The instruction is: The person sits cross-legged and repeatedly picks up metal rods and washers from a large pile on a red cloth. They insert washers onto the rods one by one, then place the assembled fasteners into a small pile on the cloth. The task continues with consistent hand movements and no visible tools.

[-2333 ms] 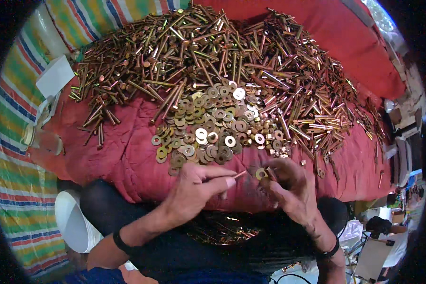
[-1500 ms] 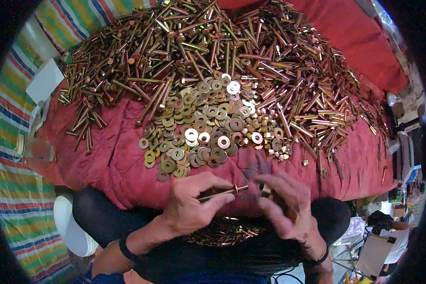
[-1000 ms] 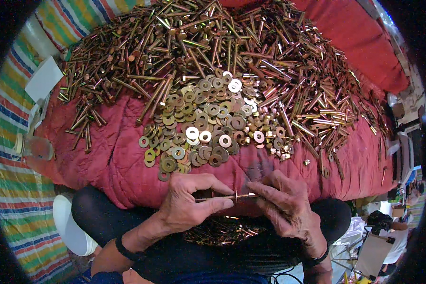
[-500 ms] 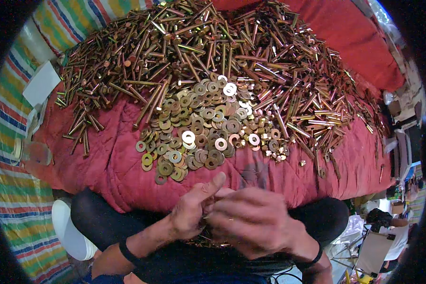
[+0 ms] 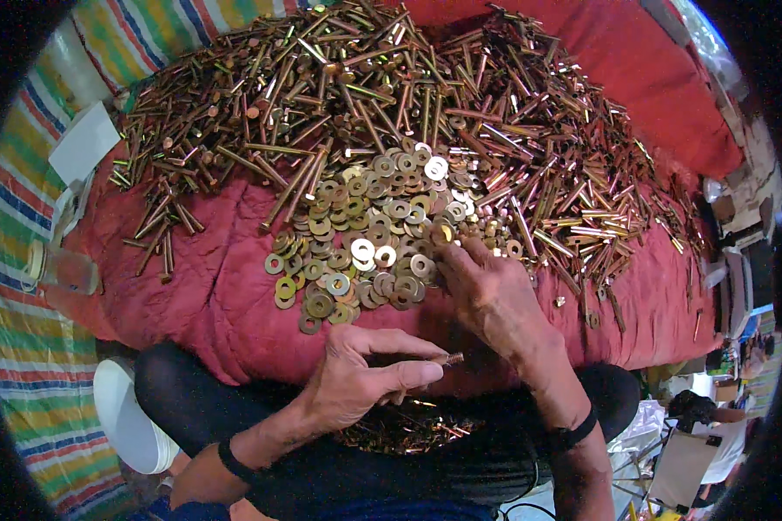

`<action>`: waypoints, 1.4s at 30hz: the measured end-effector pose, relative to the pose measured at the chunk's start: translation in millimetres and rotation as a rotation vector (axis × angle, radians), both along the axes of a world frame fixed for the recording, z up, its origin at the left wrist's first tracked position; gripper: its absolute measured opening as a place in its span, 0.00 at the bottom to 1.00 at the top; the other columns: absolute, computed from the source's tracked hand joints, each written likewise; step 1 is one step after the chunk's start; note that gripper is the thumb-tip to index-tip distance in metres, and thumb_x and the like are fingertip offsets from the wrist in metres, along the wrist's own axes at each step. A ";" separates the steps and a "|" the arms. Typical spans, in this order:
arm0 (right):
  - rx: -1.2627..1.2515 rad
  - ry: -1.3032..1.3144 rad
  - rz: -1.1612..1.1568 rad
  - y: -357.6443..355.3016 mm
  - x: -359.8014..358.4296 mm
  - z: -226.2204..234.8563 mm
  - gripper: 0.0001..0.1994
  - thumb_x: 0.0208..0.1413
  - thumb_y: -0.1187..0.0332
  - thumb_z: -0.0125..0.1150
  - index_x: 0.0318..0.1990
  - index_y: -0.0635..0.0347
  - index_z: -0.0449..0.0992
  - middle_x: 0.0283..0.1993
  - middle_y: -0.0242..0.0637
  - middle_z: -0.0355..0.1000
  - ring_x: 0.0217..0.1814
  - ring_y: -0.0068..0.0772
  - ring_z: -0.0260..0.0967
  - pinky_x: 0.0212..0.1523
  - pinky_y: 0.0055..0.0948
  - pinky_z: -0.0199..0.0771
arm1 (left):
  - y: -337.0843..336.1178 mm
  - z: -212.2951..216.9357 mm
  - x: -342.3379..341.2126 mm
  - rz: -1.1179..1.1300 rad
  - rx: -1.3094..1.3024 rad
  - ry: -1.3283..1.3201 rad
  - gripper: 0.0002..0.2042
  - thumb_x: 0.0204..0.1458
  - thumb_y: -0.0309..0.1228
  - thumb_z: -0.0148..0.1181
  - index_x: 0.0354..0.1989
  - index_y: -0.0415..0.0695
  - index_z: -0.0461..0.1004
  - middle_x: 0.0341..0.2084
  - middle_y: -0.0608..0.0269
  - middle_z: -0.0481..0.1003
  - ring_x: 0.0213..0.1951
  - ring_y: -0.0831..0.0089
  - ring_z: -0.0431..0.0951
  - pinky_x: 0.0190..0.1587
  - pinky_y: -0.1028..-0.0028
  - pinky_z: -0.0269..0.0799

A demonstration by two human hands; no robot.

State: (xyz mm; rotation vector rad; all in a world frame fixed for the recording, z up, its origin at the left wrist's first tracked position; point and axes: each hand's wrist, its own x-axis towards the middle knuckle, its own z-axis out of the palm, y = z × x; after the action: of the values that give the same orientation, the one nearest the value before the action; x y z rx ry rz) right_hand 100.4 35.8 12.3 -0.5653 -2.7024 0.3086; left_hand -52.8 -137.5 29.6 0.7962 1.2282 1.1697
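My left hand (image 5: pixel 365 369) is closed in a pinch on a bolt (image 5: pixel 454 357) above my lap. Its threaded end sticks out past the thumb and forefinger, while the rest is hidden in the hand. Forward and to the right, my right hand (image 5: pixel 491 282) dips with bent fingers into the edge of a heap of flat brass-coloured washers (image 5: pixel 356 230). Small nuts (image 5: pixel 492 227) lie just beyond its fingers. One washer (image 5: pixel 446 233) shows at the fingertips; whether it is gripped cannot be made out.
Long bolts (image 5: pixel 356 95) are heaped across the back of the red quilted cover (image 5: pixel 208 286). More metal pieces (image 5: pixel 417 434) lie in my lap. A clear jar (image 5: pixel 69 269) and a white card (image 5: pixel 84 143) are at left; a white bucket (image 5: pixel 130 417) stands below. Another person (image 5: pixel 730 434) is at far right.
My hands have parted. The right one has moved forward from beside the left into the washers and nuts, and the bolt end now shows in the left hand.
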 end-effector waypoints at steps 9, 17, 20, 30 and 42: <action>-0.056 -0.063 0.051 -14.4 24.9 4.4 0.20 0.54 0.74 0.68 0.55 0.63 0.77 0.39 0.43 0.71 0.32 0.49 0.76 0.32 0.43 0.78 | -2.4 2.1 -11.3 0.148 -0.034 0.006 0.11 0.58 0.31 0.70 0.44 0.37 0.87 0.22 0.68 0.79 0.19 0.85 0.71 0.21 0.81 0.63; -0.489 0.110 -0.042 -15.4 28.5 32.6 0.20 0.58 0.76 0.70 0.58 0.66 0.78 0.38 0.41 0.78 0.39 0.41 0.80 0.40 0.37 0.81 | 2.4 0.1 -14.6 0.183 -0.092 -0.107 0.10 0.55 0.30 0.71 0.40 0.34 0.84 0.22 0.61 0.80 0.16 0.84 0.68 0.17 0.81 0.56; -0.867 0.203 -0.058 -20.1 32.2 41.8 0.18 0.64 0.75 0.67 0.60 0.68 0.78 0.41 0.37 0.81 0.41 0.30 0.82 0.43 0.32 0.82 | 1.9 0.8 -17.6 0.165 -0.104 -0.175 0.09 0.57 0.29 0.70 0.39 0.35 0.85 0.21 0.62 0.79 0.15 0.84 0.68 0.16 0.82 0.55; -0.658 0.228 0.128 -29.4 29.9 51.0 0.15 0.52 0.75 0.75 0.48 0.57 0.85 0.44 0.37 0.82 0.45 0.39 0.82 0.45 0.32 0.83 | -1.5 -1.2 -28.6 0.098 -0.132 -0.452 0.09 0.60 0.28 0.68 0.39 0.33 0.85 0.20 0.61 0.78 0.13 0.86 0.65 0.14 0.83 0.53; -0.634 0.201 0.143 -36.5 35.1 50.0 0.13 0.53 0.73 0.74 0.46 0.60 0.85 0.43 0.39 0.82 0.43 0.38 0.82 0.44 0.32 0.81 | -3.5 -4.6 -29.3 0.003 -0.108 -0.317 0.09 0.59 0.29 0.69 0.38 0.34 0.85 0.22 0.60 0.80 0.18 0.80 0.73 0.20 0.79 0.64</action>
State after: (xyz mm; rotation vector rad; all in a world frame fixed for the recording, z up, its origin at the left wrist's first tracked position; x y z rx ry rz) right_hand 135.4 -0.7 62.4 -0.4682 -2.4221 1.2127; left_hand -82.1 -141.0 25.0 0.5055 1.0188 1.1708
